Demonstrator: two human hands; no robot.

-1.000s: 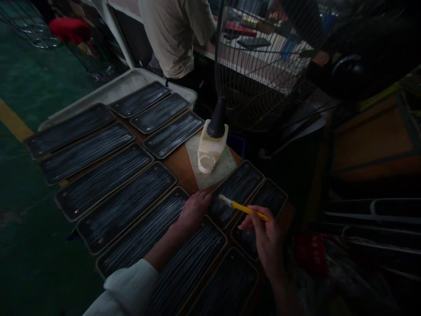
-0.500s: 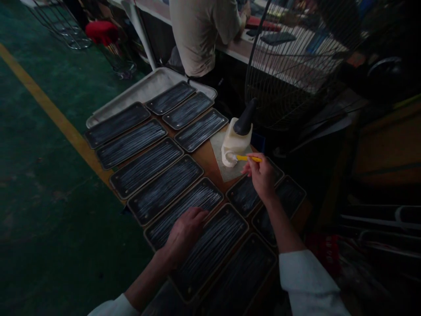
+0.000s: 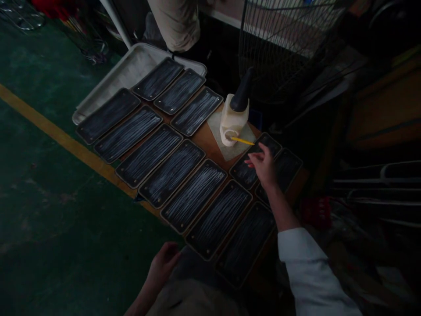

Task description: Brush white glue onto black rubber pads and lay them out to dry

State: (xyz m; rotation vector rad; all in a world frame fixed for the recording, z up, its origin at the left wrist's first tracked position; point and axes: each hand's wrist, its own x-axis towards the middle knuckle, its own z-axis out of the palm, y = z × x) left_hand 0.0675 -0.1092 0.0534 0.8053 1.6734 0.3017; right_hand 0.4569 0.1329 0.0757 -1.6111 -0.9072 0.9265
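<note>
My right hand (image 3: 264, 166) is open, its fingers apart and empty, just below the end of a yellow-handled brush (image 3: 244, 141). The brush leans in the round opening of a cream plastic bottle (image 3: 234, 118) with a black cone-shaped top; its tip is hidden inside. Beneath the bottle lies a pale square sheet (image 3: 228, 152). Over the near-left side, off the board, my left hand (image 3: 164, 259) hangs with loosely curled fingers and nothing visible in it. Several dark rounded rectangular plates, such as the white-streaked plate (image 3: 194, 195), lie in rows on a brown board (image 3: 204, 141).
A grey-white tray (image 3: 121, 72) sticks out past the far left end of the board. Behind it is a seated co-worker (image 3: 179, 26). A wire fan guard (image 3: 276, 48) stands beyond the bottle. Green floor with a yellow line (image 3: 59, 131) runs along the left.
My right hand has let go of the brush and drawn back slightly, leaving it in the bottle. My left hand has moved off the plates toward my body. The view has tilted down.
</note>
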